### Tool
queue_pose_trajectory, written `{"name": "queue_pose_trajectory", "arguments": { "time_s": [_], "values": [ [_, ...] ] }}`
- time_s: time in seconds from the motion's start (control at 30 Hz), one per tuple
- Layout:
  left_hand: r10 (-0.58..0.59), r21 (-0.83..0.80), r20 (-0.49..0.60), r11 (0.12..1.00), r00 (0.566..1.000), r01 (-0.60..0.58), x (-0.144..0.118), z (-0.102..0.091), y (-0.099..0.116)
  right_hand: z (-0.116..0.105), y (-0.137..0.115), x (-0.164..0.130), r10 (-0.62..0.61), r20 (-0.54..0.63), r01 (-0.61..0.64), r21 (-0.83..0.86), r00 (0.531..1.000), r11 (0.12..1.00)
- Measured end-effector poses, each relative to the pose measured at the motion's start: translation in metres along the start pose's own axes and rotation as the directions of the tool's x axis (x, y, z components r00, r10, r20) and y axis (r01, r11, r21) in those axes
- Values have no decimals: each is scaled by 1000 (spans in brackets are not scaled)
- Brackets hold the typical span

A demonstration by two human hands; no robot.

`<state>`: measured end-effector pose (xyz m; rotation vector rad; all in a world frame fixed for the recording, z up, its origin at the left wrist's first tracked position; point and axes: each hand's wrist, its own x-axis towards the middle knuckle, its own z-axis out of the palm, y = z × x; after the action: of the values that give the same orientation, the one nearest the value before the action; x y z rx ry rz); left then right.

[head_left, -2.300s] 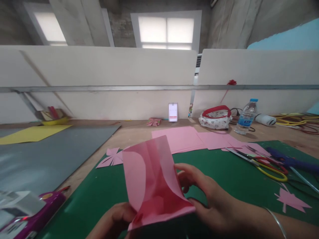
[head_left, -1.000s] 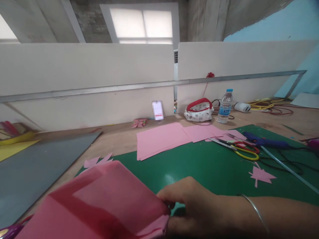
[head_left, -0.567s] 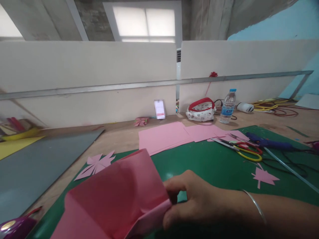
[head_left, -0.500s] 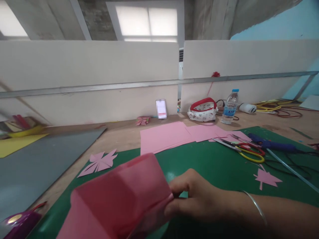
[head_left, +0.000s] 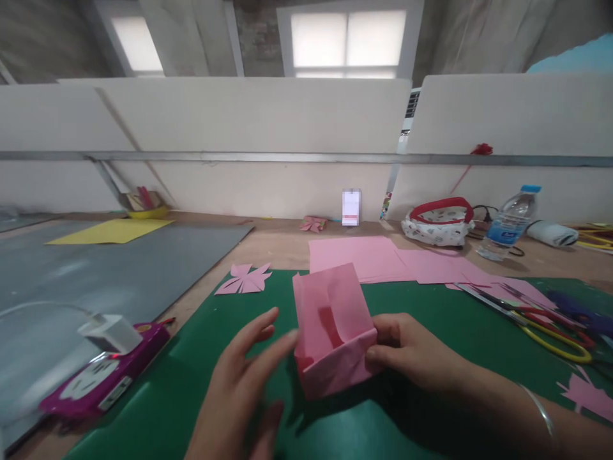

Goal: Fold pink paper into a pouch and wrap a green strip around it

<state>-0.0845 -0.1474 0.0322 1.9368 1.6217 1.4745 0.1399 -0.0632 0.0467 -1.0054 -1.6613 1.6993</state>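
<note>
Stretching across the view is a wooden desk (head_left: 282, 246) backed by white partition boards (head_left: 249, 128), with a grey board (head_left: 119, 262) on its left side and a green cutting mat (head_left: 431, 326) nearer the person. A stack of pink paper sheets (head_left: 359, 255) lies at the mat's far edge. A quilted pouch (head_left: 438, 227) and a water bottle (head_left: 507, 223) stand near the partition on the right. A purple power strip (head_left: 103, 377) lies at lower left, just off the mat. Scissors (head_left: 541, 316) rest on the mat at right, well apart from the hands. A pink paper cut-out (head_left: 244, 280) lies at the mat's top left corner.

A folded pink paper (head_left: 332, 332) stands on the mat at centre. The right hand (head_left: 414, 351) pinches its lower right corner. The left hand (head_left: 244, 377) is open, fingers spread, fingertips just touching its left edge and slightly blurred.

Held at one corner only, the thin paper could buckle or crease wrongly if the open hand presses unevenly.
</note>
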Motion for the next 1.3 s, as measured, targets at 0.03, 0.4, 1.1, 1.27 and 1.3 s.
{"name": "queue_pose_trajectory", "arguments": {
  "time_s": [0.03, 0.4, 1.1, 1.27, 1.3],
  "values": [
    [123, 143, 68, 981, 990, -132, 3, -6, 1, 0, 0, -1, -1, 27, 1, -14, 1000, 1000],
    [518, 228, 483, 704, 706, -672, 45, -4, -2, -1, -4, -8, -83, 179, 123, -226, 980, 966],
    [341, 319, 362, 829, 868, -459, 32, 18, 0, -4, 2, -3, -76, 93, 99, -279, 993, 955],
    [-270, -95, 222, 950, 937, 296, 14, 17, -14, -4, 2, -2, -128, -29, 118, -229, 991, 966],
    [-372, -213, 296, 872, 880, 441, 12, 16, -14, -3, 2, -2, -147, -43, 135, -217, 988, 967]
  ]
}}
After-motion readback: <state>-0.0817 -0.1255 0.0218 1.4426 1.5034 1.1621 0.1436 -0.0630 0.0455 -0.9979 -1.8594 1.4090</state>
